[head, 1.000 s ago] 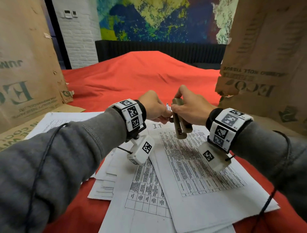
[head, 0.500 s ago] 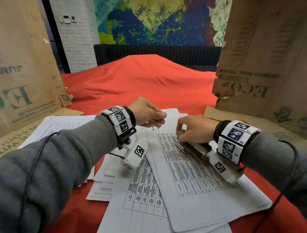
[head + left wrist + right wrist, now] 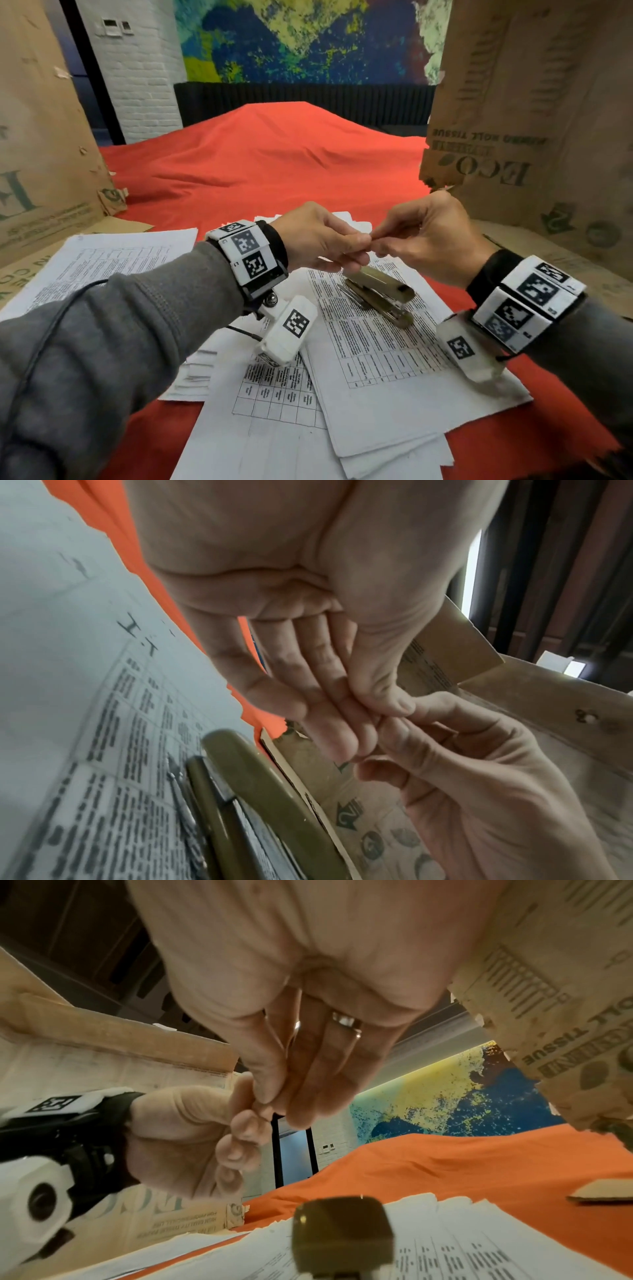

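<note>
An olive-green stapler point(image 3: 380, 296) lies swung open on a printed sheet point(image 3: 376, 359), its metal base beside its top arm. It also fills the lower part of the left wrist view as the stapler point(image 3: 267, 791) and shows end-on as the stapler point(image 3: 342, 1234). Just above it my two hands meet fingertip to fingertip. My left hand point(image 3: 361, 244) presses its thumb on its fingertips point(image 3: 394, 707), pinching a small piece that is hidden. My right hand point(image 3: 378, 244) pinches at the same spot with thumb and forefinger point(image 3: 263, 1093).
Several loose printed sheets point(image 3: 281, 387) overlap on a red cloth point(image 3: 274, 161). Tall cardboard boxes stand at the left point(image 3: 44, 137) and right point(image 3: 531, 120), with a flat cardboard flap point(image 3: 548, 260) under the right one.
My right hand laid the stapler down open on the sheet, let go and rose. It now meets my left hand, which kept its small shiny piece pinched throughout.
</note>
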The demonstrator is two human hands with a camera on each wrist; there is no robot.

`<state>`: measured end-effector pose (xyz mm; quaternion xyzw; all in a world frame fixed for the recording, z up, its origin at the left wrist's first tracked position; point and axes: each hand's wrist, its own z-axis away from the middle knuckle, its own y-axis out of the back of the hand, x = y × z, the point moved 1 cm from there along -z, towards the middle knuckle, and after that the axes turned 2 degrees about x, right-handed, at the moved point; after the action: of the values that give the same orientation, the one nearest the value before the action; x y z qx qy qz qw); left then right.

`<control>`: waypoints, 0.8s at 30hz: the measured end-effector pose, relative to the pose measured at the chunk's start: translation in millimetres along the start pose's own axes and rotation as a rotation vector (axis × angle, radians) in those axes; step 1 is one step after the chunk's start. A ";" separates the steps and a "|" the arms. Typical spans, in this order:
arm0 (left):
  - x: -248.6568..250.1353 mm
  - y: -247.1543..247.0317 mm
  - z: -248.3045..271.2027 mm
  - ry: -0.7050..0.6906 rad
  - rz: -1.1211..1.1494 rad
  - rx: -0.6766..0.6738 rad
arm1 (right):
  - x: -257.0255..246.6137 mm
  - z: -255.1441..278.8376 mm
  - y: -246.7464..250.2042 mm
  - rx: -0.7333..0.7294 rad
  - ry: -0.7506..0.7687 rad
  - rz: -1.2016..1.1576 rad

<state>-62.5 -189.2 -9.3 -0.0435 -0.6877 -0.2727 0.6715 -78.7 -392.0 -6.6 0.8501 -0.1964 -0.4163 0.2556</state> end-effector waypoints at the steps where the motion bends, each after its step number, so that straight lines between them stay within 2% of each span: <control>1: 2.3 -3.2 0.1 0.004 0.019 -0.007 | 0.8 2.8 1.9 0.006 0.002 0.032; 3: 7.2 -9.0 -0.5 0.010 0.023 -0.014 | 2.8 10.7 9.5 0.028 -0.035 0.082; 6: 9.7 -5.2 -6.5 0.041 -0.140 0.046 | 5.9 35.5 34.4 0.014 -0.108 0.020; 8: 3.8 7.1 -11.0 0.052 -0.388 0.096 | 3.7 65.3 57.6 -0.076 -0.152 -0.061; 10: -4.8 16.4 -17.5 0.054 -0.777 0.069 | 0.9 105.3 82.2 -0.208 -0.222 -0.122; 13: -23.3 20.4 -23.5 0.210 -1.129 -0.068 | 16.6 176.0 117.0 -0.400 -0.460 -0.228; 16: -37.2 26.3 -30.9 0.238 -1.209 -0.120 | 62.2 249.0 134.4 -0.468 -0.755 -0.265; 18: -43.4 29.2 -36.3 0.285 -1.187 -0.115 | 103.2 292.6 120.6 -0.515 -0.919 -0.220; 20: -51.3 34.2 -43.8 0.347 -1.174 -0.078 | 144.8 326.8 88.6 -0.533 -1.055 -0.074; 24: -74.9 56.1 -67.8 0.394 -1.146 -0.015 | 240.8 385.5 9.8 -0.364 -1.335 0.210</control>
<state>29.5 -148.1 -65.9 0.3806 -0.4626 -0.5986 0.5318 -252.7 -636.0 -348.5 0.3327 -0.3196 -0.8491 0.2574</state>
